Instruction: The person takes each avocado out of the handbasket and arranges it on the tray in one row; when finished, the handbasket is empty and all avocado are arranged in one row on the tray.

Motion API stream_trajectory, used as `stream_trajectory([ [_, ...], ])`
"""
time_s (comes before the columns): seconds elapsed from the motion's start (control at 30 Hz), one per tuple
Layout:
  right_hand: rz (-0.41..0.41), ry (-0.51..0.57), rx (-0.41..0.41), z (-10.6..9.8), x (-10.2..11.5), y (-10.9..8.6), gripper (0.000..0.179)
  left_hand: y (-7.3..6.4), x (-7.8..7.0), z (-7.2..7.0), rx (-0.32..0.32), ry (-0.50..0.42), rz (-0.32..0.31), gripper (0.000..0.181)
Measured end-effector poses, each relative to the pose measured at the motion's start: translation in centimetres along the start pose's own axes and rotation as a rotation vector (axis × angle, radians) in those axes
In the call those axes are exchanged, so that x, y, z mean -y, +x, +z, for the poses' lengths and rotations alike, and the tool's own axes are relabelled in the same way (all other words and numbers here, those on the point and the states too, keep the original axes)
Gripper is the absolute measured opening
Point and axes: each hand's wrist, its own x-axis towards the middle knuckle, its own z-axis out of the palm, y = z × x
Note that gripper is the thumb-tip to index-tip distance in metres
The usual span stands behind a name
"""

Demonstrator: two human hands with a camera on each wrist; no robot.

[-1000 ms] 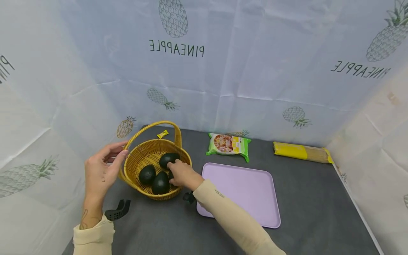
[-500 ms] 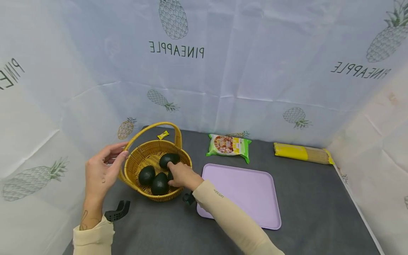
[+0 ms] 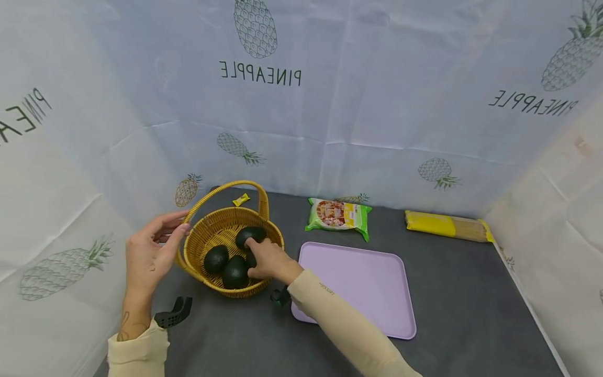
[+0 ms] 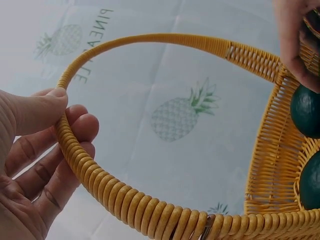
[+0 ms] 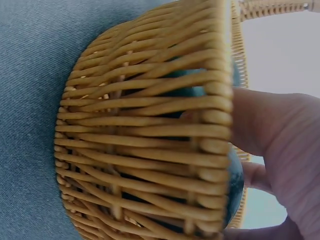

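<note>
The left hand (image 3: 153, 251) gripped the looped handle (image 4: 150, 45) of the wicker basket (image 3: 200, 246), thumb on top of the coil and fingers (image 4: 75, 125) curled under it, as the left wrist view showed plainly. The right hand (image 3: 267, 259) reached over the basket's rim and its curled fingers closed round a dark green avocado (image 5: 234, 180) (mostly hidden by the hand in the head view). Three more avocados lay in the basket: one at the back (image 3: 250, 234), one at the left (image 3: 216, 258), one at the front (image 3: 235, 272).

The basket stood on the grey surface (image 3: 461, 293) at its left. Just right of it lay a lilac tray (image 3: 363, 283). Behind the tray were a green snack packet (image 3: 338, 213) and, well to the right, a yellow pack of spaghetti (image 3: 445, 225). A small yellow wrapped sweet (image 3: 241, 199) lay behind the basket.
</note>
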Motion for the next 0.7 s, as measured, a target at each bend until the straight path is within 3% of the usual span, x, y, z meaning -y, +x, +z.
stream_trajectory([
  [0.37,-0.039,0.129,-0.049,-2.1,-0.4,-1.2,0.062,0.2,0.0,-0.1,0.018,-0.018,-0.003,0.035],
  [0.57,-0.106,0.191,-0.135,-3.9,-1.2,-2.7,0.059,0.3,0.0,-0.4,0.044,-0.022,-0.008,0.036],
  [0.7,-0.095,0.204,-0.190,-5.3,-1.9,-4.2,0.060,0.4,-0.2,-0.5,0.067,-0.022,-0.036,0.035],
])
